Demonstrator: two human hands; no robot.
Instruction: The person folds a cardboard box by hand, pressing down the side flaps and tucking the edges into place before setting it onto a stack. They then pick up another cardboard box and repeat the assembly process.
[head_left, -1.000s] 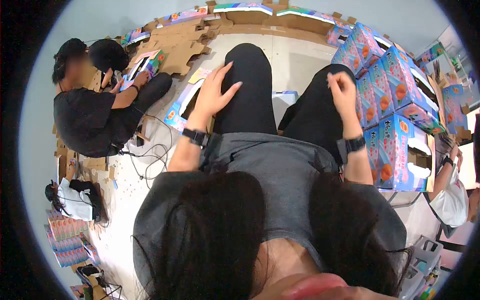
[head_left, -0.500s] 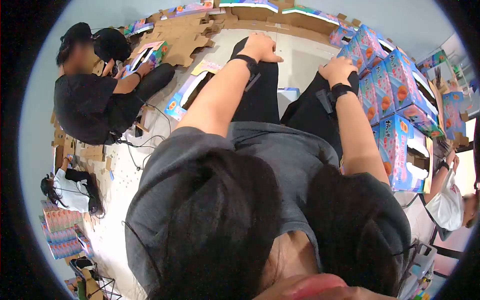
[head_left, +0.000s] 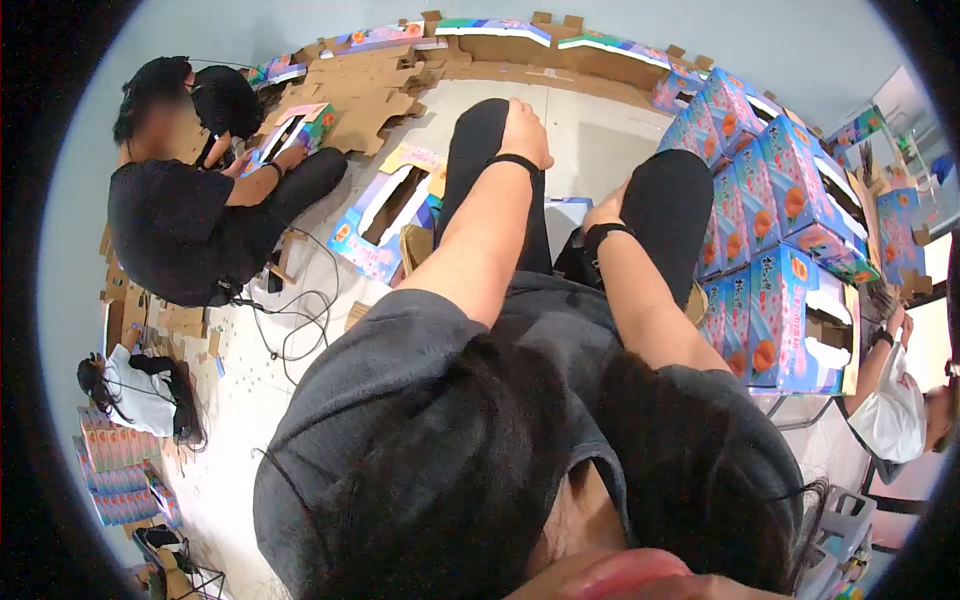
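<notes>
My left hand [head_left: 527,137] rests on the inner side of my left knee [head_left: 480,128], its fingers lying over the black trouser leg and partly out of sight. Lower down, my right hand [head_left: 606,208] touches the inner side of my right thigh [head_left: 668,200]; most of its fingers are hidden. No object shows in either hand. Both wrists wear black bands. Between my legs, part of a pale box [head_left: 570,210] is visible. Left of my legs a blue and pink printed carton [head_left: 365,235] with an opening lies on the floor.
Stacked printed cartons [head_left: 782,300] stand on the right. A person in black [head_left: 170,215] sits at the left, handling a carton [head_left: 295,135]. Flattened cardboard [head_left: 370,85] lies ahead, and a black cable [head_left: 325,300] coils on the floor. Two people in white sit farther off.
My right hand has slid from the knee down to the inner thigh. My left hand has shifted to the inner side of its knee. More of the left carton and my shoes now shows.
</notes>
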